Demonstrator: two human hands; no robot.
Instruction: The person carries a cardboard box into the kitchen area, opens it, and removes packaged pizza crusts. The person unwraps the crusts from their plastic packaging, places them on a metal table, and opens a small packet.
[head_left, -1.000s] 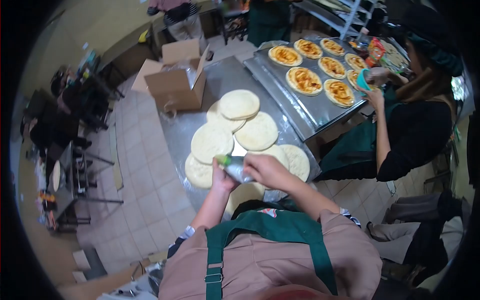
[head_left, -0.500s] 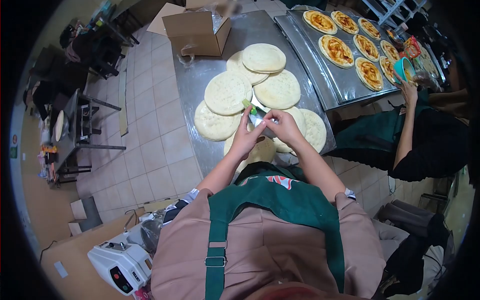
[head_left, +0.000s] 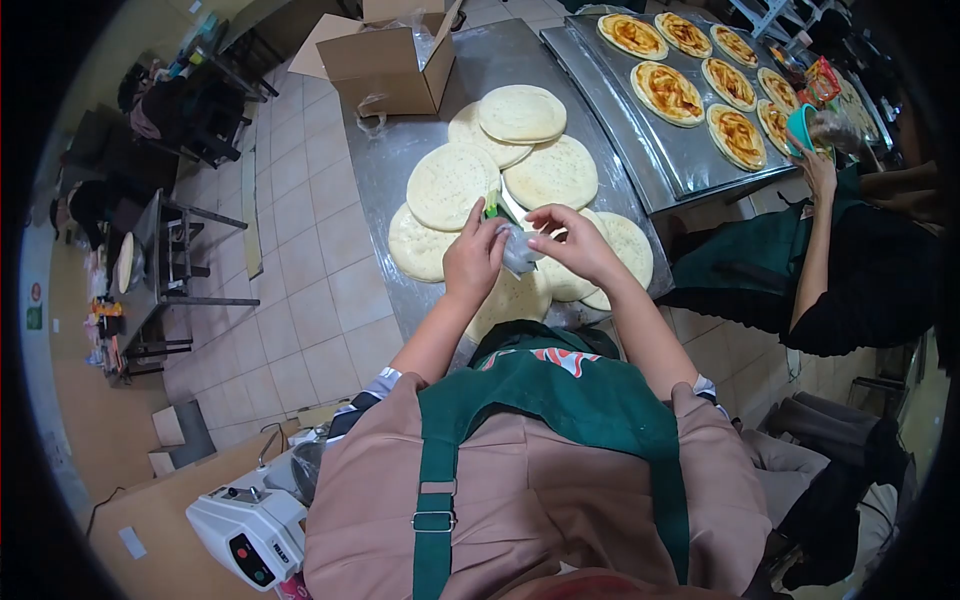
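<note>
My left hand (head_left: pixel 474 262) is closed on a crumpled clear plastic bag (head_left: pixel 519 250) above the flatbreads. By its fingertips is a slim green and pale-yellow item (head_left: pixel 492 204), whose kind I cannot make out. Just right of the plastic is my right hand (head_left: pixel 574 246), thumb and fingers apart, the thumb close to or touching it. Pale round flatbreads (head_left: pixel 453 187) lie overlapping beneath and around both hands on a metal table (head_left: pixel 385 165). One flatbread (head_left: pixel 512 302) is partly hidden under my forearms and the plastic.
An open cardboard box (head_left: pixel 385 75) stands at the table's far left. On the right, a metal surface (head_left: pixel 700 165) bears several sauce-topped rounds (head_left: pixel 667 93). A co-worker's hand (head_left: pixel 818 175) holds a turquoise bowl (head_left: pixel 800 128). A white machine (head_left: pixel 245 535) is at lower left.
My right hand has opened from a pinch and drawn slightly away from my left. The plastic now shows as a crumpled bag between them. The co-worker's bowl has tilted.
</note>
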